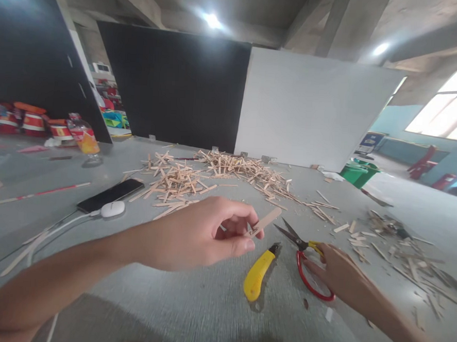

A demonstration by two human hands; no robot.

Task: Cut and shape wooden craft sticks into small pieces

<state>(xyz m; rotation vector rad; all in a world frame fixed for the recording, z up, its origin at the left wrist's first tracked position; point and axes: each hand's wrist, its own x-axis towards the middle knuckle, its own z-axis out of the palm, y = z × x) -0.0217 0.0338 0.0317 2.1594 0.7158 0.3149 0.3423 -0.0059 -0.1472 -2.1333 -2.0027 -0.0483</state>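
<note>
Between the thumb and fingers of my left hand (213, 232) is a short piece of wooden craft stick (267, 220), its rounded end pointing up and right. My right hand (338, 270) has its fingers closed on the handles of a pair of scissors (299, 242), one handle yellow and one red. The scissor blades are parted and point left, close to the stick but apart from it. A yellow utility knife (258, 276) lies on the table between my hands.
Behind my hands spreads a heap of craft sticks (181, 181). Cut scraps (412, 265) lie at the right. A black phone (111, 195), a white earbud case (112, 209) with a cable, and a drink bottle (84, 136) are on the left. Upright black and white panels (179, 85) stand at the back.
</note>
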